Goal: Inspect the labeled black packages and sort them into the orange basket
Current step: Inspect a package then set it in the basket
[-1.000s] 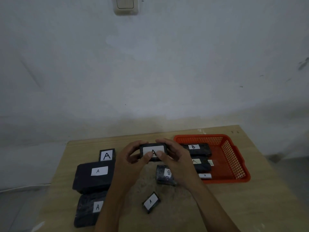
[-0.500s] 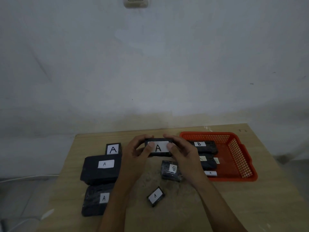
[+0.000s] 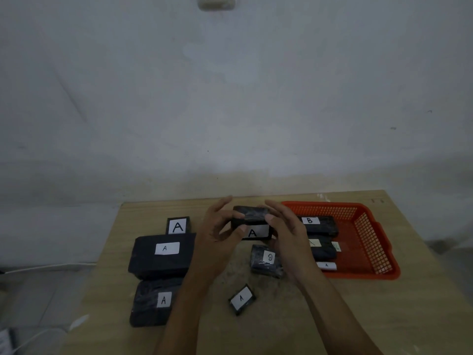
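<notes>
Both hands hold a small black package (image 3: 252, 222) with a white "A" label above the table's middle. My left hand (image 3: 220, 234) grips its left end and my right hand (image 3: 284, 233) grips its right end. The label faces me and the package's top side shows above it. The orange basket (image 3: 368, 242) sits to the right with three labeled black packages inside, one marked "B" (image 3: 317, 224). On the table lie a package marked "B" (image 3: 266, 260) under my right hand, a small "A" package (image 3: 242, 299) nearer me, and three "A" packages at the left (image 3: 163, 254).
The wooden table (image 3: 332, 316) stands against a white wall. Its near right part holds nothing but dust marks. A white cable (image 3: 46, 267) runs on the floor at the left. A wall switch (image 3: 216, 2) is at the top edge.
The held package has been tilted so its label now faces me lower down and its top side shows. The camera view shifted slightly left, so the scene sits further right.
</notes>
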